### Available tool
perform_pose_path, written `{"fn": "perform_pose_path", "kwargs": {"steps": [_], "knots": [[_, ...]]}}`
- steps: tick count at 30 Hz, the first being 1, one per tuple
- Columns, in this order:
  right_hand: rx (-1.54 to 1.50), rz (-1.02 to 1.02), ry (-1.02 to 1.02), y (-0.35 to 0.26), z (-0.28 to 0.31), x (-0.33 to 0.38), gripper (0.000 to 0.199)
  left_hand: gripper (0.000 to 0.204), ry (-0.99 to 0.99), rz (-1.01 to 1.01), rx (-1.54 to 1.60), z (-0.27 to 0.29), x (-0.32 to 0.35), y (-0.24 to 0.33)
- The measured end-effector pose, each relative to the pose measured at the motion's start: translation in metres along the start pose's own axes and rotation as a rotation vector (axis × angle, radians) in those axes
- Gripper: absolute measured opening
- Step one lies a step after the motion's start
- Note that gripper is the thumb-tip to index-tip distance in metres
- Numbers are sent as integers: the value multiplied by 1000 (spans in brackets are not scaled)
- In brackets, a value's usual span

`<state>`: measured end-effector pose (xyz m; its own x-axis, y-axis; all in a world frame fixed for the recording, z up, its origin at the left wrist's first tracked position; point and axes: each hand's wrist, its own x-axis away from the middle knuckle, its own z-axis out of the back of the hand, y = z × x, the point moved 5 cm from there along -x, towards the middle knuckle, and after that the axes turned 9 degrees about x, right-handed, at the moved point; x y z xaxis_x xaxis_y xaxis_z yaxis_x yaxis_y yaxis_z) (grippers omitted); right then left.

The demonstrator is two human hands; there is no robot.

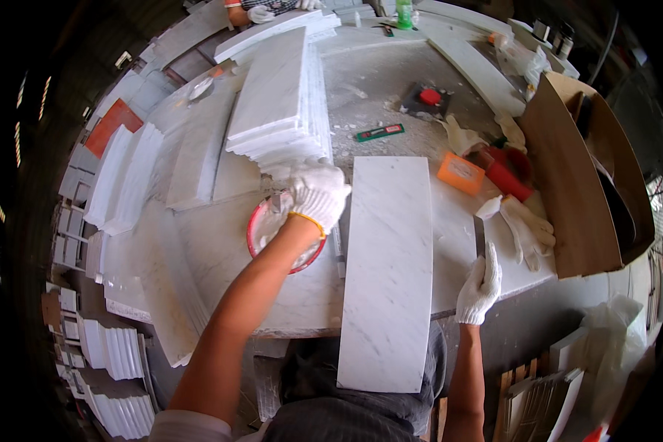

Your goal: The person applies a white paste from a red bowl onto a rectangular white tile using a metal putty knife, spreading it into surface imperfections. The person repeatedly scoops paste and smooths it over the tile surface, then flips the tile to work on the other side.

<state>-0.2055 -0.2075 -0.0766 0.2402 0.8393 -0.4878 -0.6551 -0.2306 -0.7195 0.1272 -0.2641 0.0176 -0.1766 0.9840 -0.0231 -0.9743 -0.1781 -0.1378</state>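
Two gloved hands are ours here, both in white knit gloves. Our left hand (318,193) is closed on a small metal scraper (278,202), held over a red-rimmed bowl (256,234) of white paste that sits on the counter (221,243) just left of a long white marble slab (387,272). That slab lies lengthwise away from us in the middle of the view, its near end jutting over the counter's edge toward our lap.

Our right hand (482,283) rests at the counter's near edge, right of the slab and apart from it. Its fingers are wrapped around the lower end of a thin metal blade (479,236) that stands upward; what kind of tool it is we cannot quite tell.

Beyond the left hand rises a stack of marble tiles (280,103), fanned at its near edge. To the right of the slab we see an orange block (460,173), a spare pair of white gloves (527,228) lying loose, and a brown cardboard box (578,184) on its side. Farther back lie a green utility knife (380,132) and a dark pad with a red knob (427,99). Another person's gloved hand (260,13) shows at the far edge.
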Motion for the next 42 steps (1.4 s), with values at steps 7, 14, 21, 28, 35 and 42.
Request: {"fn": "perform_pose_path", "kwargs": {"steps": [7,14,21,28,35,42], "knots": [[-74,-68,-70,10,-5,4,37,73,-33,-334,301,-24,30,81],[-134,-60,-274,-12,-20,-10,37,77,120,-673,498,-43,97,119],[127,246,-514,-66,-78,-64,35,69,40,-575,617,-14,139,109],[258,403,-572,-61,-98,-70,36,63,36,-539,649,-12,135,104],[262,329,-712,-72,-101,-79,35,61,30,-530,655,-13,134,104],[268,310,-750,-68,-106,-81,34,62,33,-540,649,-14,133,106]]}}
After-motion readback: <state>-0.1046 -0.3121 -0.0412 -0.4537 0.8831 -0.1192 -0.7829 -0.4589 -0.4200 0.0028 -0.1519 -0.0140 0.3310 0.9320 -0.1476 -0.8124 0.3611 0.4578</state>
